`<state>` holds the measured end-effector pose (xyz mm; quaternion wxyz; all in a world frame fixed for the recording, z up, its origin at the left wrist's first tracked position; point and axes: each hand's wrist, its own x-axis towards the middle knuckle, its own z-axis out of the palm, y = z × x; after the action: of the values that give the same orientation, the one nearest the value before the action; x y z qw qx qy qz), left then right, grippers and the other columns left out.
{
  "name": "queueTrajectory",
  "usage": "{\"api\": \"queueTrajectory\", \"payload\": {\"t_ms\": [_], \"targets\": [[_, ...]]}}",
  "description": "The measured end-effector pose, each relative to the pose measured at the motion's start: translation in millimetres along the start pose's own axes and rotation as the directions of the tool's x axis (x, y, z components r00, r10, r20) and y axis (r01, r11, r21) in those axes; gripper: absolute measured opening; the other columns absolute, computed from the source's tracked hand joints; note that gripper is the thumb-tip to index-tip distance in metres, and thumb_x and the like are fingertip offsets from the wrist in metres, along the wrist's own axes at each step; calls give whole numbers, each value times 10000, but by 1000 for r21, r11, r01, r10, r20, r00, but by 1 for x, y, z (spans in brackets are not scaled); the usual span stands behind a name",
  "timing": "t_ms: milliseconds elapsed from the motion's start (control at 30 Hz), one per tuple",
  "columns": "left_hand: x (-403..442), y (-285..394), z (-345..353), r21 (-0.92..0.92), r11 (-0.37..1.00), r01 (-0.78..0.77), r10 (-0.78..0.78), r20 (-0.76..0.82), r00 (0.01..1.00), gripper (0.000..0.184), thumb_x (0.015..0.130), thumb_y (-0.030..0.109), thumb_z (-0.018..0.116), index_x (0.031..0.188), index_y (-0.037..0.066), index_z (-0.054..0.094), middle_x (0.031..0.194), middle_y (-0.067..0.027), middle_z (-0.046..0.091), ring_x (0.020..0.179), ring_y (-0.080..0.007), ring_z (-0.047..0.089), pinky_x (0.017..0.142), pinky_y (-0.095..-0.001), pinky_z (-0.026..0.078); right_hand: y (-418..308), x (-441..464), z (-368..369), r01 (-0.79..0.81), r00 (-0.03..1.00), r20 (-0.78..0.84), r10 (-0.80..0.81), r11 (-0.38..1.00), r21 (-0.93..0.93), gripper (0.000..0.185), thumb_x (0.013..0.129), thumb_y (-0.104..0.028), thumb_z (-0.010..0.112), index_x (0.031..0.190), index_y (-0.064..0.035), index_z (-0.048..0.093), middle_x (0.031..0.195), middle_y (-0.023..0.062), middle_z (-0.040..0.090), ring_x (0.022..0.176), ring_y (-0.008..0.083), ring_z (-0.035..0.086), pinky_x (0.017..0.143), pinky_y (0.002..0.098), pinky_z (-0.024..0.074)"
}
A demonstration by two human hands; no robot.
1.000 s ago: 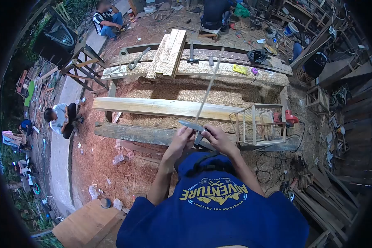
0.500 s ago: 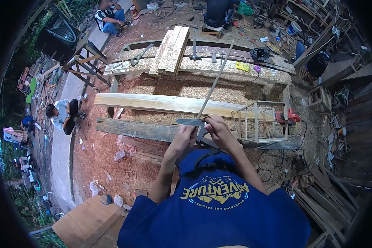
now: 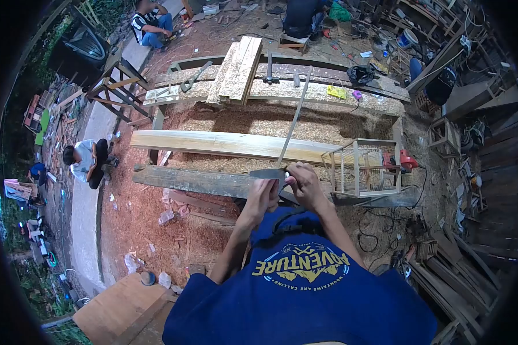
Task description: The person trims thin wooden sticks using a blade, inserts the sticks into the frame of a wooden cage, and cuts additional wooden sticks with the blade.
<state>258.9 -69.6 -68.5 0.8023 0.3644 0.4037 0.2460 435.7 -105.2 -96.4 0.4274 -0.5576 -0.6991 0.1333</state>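
A knife blade lies across the near end of a long thin wooden strip, which points away from me over the planks. My left hand is closed just below the blade, its fingers wrapped round the near part of the strip. Closed round the knife's handle end, my right hand touches the strip's right side. The handle is mostly hidden by the fingers. Beyond both hands runs a pale plank, and a weathered grey board lies to their left.
A small slatted wooden frame stands right of my hands, beside a red power tool. Stacked boards and a hammer rest on the far bench. One person sits at left; others are at the back.
The strip's far end swung right, then back left. The blade has shifted slightly down, and my left hand has turned a little and moved right along with it.
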Motion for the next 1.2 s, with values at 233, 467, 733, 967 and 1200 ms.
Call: {"api": "queueTrajectory", "payload": {"t_ms": [233, 467, 733, 967, 1200], "targets": [[-5, -3, 10, -65, 991, -116, 123, 110, 986, 333, 1054, 402, 486, 863, 133, 440, 642, 67, 281, 449, -35, 243, 419, -230, 179, 6, -2, -7, -16, 1000, -7, 16, 998, -57, 417, 1016, -445, 465, 1006, -56, 614, 836, 145, 586, 827, 352, 572, 779, 438, 428], [-3, -2, 5, -183, 983, 16, 5, 114, 993, 283, 1048, 359, 501, 859, 153, 458, 628, 88, 267, 452, -25, 226, 416, -227, 170, 15, -8, 2, -52, 999, 17, 52, 999, -15, 449, 1003, -496, 464, 972, -76, 619, 803, 140, 567, 799, 359, 565, 720, 437, 420], [-53, 57, -20, -238, 971, 28, -37, -31, 999, 314, 1080, 361, 417, 839, 160, 422, 594, 78, 300, 420, -37, 235, 378, -230, 202, 157, -114, -47, -596, 698, -272, 662, 748, 292, 169, 963, -72, 514, 1055, -33, 650, 856, 126, 700, 744, 209, 665, 673, 378, 519], [6, 31, -8, -144, 973, -181, 169, -89, 982, 280, 1075, 369, 433, 923, 139, 481, 615, 74, 349, 440, -37, 273, 384, -223, 227, 53, -15, -21, -351, 932, -155, 328, 924, -154, 273, 1012, -295, 543, 1043, -38, 631, 805, 145, 617, 750, 329, 593, 695, 423, 458], [25, 28, 6, -76, 965, -250, 246, -62, 967, 259, 1090, 317, 409, 983, 95, 489, 644, 42, 401, 465, -38, 301, 426, -216, 269, 19, 7, -22, -222, 974, -35, 223, 975, 34, 382, 1004, -414, 534, 990, -45, 630, 822, 142, 618, 771, 342, 586, 741, 423, 435]]}}
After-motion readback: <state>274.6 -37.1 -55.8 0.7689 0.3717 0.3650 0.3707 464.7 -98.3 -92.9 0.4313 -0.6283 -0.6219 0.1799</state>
